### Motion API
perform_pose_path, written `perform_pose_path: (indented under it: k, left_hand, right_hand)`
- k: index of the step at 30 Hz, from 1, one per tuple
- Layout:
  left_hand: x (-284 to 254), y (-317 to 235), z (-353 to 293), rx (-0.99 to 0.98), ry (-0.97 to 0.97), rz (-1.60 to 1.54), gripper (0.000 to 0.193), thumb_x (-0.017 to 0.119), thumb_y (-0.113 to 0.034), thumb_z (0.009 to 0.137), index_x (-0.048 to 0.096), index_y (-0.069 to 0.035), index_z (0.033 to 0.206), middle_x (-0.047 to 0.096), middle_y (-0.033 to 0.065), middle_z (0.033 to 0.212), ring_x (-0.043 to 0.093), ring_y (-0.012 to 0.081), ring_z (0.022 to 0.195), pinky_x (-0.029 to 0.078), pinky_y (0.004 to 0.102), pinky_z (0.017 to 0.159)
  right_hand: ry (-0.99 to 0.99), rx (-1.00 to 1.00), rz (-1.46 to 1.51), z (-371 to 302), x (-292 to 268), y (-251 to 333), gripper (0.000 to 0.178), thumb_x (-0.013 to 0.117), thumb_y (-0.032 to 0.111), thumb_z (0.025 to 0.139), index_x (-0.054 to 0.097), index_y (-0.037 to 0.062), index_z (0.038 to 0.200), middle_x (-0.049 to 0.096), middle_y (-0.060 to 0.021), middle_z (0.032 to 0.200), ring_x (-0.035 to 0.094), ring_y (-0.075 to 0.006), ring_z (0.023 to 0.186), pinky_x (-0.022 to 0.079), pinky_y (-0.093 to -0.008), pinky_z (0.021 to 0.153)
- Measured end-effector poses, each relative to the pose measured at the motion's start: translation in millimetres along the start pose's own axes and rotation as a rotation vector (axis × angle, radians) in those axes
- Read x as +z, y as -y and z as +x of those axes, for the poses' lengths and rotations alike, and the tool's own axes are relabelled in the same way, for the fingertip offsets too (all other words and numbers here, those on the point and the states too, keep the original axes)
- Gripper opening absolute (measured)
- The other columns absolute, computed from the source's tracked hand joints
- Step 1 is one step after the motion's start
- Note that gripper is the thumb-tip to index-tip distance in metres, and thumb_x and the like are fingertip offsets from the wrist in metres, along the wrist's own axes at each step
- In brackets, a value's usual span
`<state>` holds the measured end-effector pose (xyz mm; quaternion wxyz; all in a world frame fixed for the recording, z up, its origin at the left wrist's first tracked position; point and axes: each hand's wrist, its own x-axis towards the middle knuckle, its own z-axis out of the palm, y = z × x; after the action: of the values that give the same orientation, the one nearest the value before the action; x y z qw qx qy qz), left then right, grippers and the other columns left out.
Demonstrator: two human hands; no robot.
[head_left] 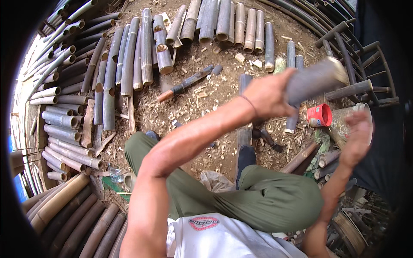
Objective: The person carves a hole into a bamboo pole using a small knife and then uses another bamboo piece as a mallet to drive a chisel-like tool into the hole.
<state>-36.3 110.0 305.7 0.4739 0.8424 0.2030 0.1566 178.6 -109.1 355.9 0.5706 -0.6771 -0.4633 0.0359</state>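
Stretched out across the middle, my left arm ends in my left hand, closed around the near end of a thick, dark bamboo section. The section points up to the right, its pale cut end smeared by motion. Farther right, my right hand is raised with its fingers apart and nothing visible in it, somewhat blurred. Behind that hand stands a pale translucent tub. A red plastic cup lies tipped beside the tub, below the bamboo section.
Cut bamboo sections line the far side, some with notched holes. More bamboo is stacked at left. A dark-bladed knife with a wooden handle lies among wood chips on the dirt. A bamboo frame stands at far right.
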Motion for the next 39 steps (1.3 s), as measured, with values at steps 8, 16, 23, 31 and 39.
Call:
perform_pose_path:
  k: [8, 16, 23, 31, 39]
  left_hand:
    - [-2.8, 242.2, -37.2, -0.531, 0.2, 0.76, 0.097, 0.081, -0.028, 0.075, 0.02, -0.016, 0.149, 0.044, 0.0246, 0.141, 0.056, 0.0447, 0.119, 0.049, 0.0493, 0.1]
    - [23.5, 310.3, -71.5, -0.651, 0.237, 1.058, 0.031, 0.055, -0.013, 0.091, 0.055, 0.0, 0.118, 0.057, 0.0202, 0.122, 0.059, 0.0355, 0.115, 0.051, 0.0473, 0.093]
    - [96.4, 230.7, -26.0, -0.725, 0.375, 0.504, 0.039, 0.059, -0.031, 0.092, 0.062, 0.001, 0.115, 0.066, 0.0202, 0.103, 0.067, 0.0349, 0.087, 0.056, 0.0474, 0.081]
    - [161.9, 169.1, -90.6, -0.694, 0.537, 0.082, 0.046, 0.063, -0.037, 0.089, 0.067, 0.003, 0.113, 0.07, 0.025, 0.104, 0.07, 0.034, 0.097, 0.054, 0.04, 0.09]
    - [183.3, 93.5, -80.4, -0.811, 0.546, -0.447, 0.076, 0.065, -0.06, 0.085, 0.059, 0.006, 0.123, 0.069, 0.0186, 0.097, 0.068, 0.0275, 0.09, 0.054, 0.037, 0.083]
  right_hand:
    - [0.51, 1.026, -0.417, -353.8, -88.7, -194.4, 0.066, 0.076, 0.024, 0.084, 0.046, 0.0039, 0.139, 0.067, -0.0181, 0.106, 0.066, -0.021, 0.084, 0.053, -0.0376, 0.075]
    - [-0.069, 1.498, 0.095, -313.6, -54.1, -205.0, 0.047, 0.06, 0.028, 0.097, 0.048, -0.0032, 0.131, 0.064, -0.022, 0.109, 0.068, -0.0316, 0.091, 0.059, -0.0409, 0.079]
    - [-0.452, 1.597, 0.543, -239.4, 77.7, -288.7, 0.089, 0.071, 0.048, 0.086, 0.029, -0.014, 0.136, 0.052, -0.0354, 0.122, 0.062, -0.0421, 0.108, 0.054, -0.0502, 0.094]
    - [-0.67, 1.768, 0.442, -233.0, 103.4, -326.4, 0.051, 0.069, 0.031, 0.087, 0.045, 0.002, 0.122, 0.058, -0.0173, 0.102, 0.062, -0.0337, 0.097, 0.056, -0.051, 0.085]
    - [-0.24, 1.458, 0.612, -196.4, 46.3, -193.5, 0.038, 0.062, 0.009, 0.079, 0.045, 0.0044, 0.114, 0.055, -0.0068, 0.092, 0.058, -0.0173, 0.076, 0.054, -0.033, 0.066]
